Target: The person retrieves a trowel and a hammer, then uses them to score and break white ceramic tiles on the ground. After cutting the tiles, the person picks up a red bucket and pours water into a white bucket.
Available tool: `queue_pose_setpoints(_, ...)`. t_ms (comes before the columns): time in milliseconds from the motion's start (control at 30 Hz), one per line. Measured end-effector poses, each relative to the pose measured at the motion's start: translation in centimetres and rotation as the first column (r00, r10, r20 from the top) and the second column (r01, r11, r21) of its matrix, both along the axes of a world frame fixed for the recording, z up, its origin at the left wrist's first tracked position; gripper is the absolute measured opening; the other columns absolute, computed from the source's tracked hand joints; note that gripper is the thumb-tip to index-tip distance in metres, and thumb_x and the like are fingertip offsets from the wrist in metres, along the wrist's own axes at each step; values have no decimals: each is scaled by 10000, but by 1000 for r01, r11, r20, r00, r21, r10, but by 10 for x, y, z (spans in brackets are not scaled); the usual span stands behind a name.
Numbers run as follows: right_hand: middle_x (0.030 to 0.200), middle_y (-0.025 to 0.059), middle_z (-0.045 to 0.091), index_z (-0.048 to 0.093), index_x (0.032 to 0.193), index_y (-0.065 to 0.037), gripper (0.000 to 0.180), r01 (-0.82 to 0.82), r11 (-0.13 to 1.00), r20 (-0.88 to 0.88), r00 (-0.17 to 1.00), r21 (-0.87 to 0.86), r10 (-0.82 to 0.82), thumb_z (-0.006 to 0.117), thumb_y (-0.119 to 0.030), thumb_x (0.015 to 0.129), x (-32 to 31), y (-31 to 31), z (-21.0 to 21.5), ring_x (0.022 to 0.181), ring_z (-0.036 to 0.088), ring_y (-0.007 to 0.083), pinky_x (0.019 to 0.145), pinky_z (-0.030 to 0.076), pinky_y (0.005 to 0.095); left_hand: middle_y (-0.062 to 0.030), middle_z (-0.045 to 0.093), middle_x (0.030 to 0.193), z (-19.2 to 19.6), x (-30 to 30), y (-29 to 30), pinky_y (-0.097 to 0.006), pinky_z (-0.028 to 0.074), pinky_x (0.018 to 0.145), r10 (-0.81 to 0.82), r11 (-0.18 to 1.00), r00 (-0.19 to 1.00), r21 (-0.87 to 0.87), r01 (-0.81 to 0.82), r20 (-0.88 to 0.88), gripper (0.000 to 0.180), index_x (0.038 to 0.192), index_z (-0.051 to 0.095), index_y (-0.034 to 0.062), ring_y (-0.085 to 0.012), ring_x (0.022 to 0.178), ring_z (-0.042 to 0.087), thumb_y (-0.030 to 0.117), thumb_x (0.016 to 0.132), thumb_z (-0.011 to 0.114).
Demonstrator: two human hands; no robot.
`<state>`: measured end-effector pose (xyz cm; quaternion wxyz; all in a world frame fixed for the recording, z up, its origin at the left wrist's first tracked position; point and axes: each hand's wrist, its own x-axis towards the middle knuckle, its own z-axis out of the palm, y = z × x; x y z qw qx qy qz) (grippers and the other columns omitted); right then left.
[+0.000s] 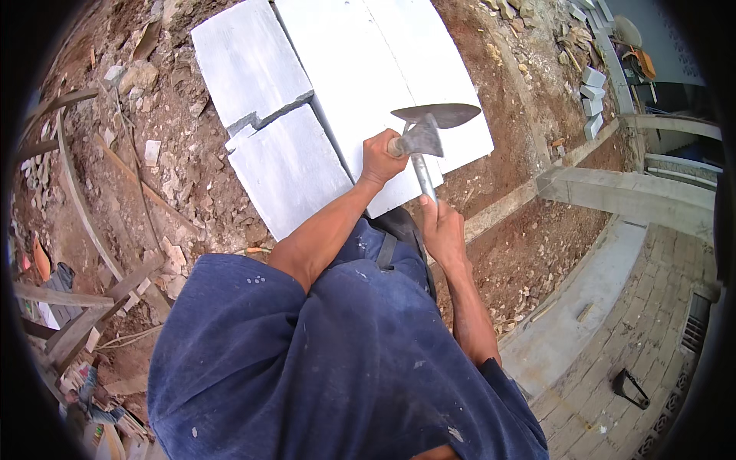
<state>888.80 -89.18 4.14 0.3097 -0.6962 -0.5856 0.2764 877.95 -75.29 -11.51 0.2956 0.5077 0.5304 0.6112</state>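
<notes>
My left hand (381, 159) is closed round the handle of a scraper (423, 138) with a flared grey blade. Its blade crosses in front of a trowel (454, 115), whose dark blade tapers to a point on the right. My right hand (445, 232) grips the trowel's metal handle lower down. Both tools are over a bright white slab (353, 84) with a thin line along it; whether they touch it I cannot tell. Left of it, across a dark gap, lie two light grey slabs, a far one (249, 57) and a near one (291, 172), with a jagged dark seam between them.
Reddish earth with stones (172, 146) surrounds the slabs. Timber pieces (100, 307) lie crossed at the left. A concrete beam (613, 195) runs at the right, near small grey blocks (592, 103). Paving (613, 337) with a dark triangular object (630, 389) lies lower right.
</notes>
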Motion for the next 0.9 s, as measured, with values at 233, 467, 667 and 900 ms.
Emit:
queue_pose_setpoints(233, 583, 26, 443, 514, 753, -1, 527, 36, 994, -115, 992, -99, -47, 439, -458, 1005, 9, 3, 26, 568, 430, 95, 493, 345, 310, -110, 602, 602, 1, 2, -9, -345, 479, 489, 6, 999, 998, 45, -3, -65, 214, 696, 557, 52, -257, 523, 622, 118, 736, 757)
queue_pose_setpoints(467, 619, -35, 423, 498, 812, -57, 441, -89, 995, -248, 964, 56, 100, 430, -440, 1018, 1, 17, 17, 564, 387, 43, 480, 294, 242, -95, 598, 617, 4, -2, -7, -352, 469, 479, -28, 994, 997, 100, 36, -77, 218, 683, 566, 62, -256, 515, 598, 137, 731, 765)
queue_pose_setpoints(667, 570, 162, 480, 521, 826, 16, 410, -48, 995, 42, 998, -93, 52, 465, -349, 1005, -2, 20, -22, 513, 471, 217, 514, 385, 397, -97, 583, 590, -1, -1, -6, -352, 467, 468, -65, 987, 995, 144, 75, -70, 190, 676, 569, 72, -280, 510, 592, 119, 701, 751)
queue_pose_setpoints(900, 575, 188, 483, 518, 787, 32, 474, -35, 987, -211, 975, 158, 69, 452, -384, 1005, 2, 12, 19, 483, 509, 261, 499, 388, 428, -101, 595, 588, -10, -1, -6, -346, 468, 461, -40, 985, 991, 159, 60, -129, 167, 694, 574, 78, -268, 498, 600, 90, 665, 739)
